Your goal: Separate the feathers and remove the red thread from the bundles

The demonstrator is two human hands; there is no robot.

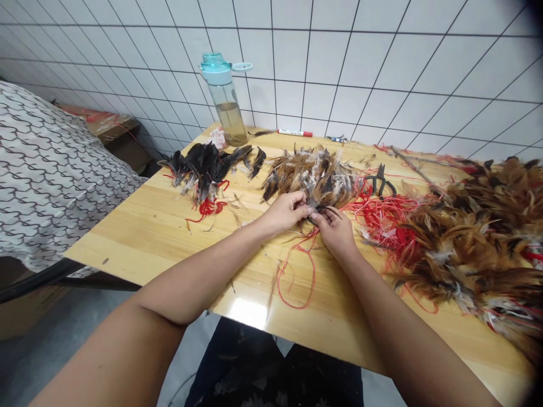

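Both my hands meet over the middle of the wooden table [254,271], at the near side of a brown and grey feather pile [292,169]. My left hand [288,212] pinches dark feathers [316,209] between thumb and fingers. Close against it, my right hand [335,229] has its fingers curled on the same feathers. Red string [314,271] hangs from below the fingers and lies in a loop on the wood. My fingers partly hide the feathers' lower ends.
Black feathers tied with red string [207,169] lie left. At right are black-handled snips [380,182], tangled red string [390,220] and a large brown feather heap [470,237]. A water bottle [227,107] and red marker [294,133] are near the tiled wall [331,56].
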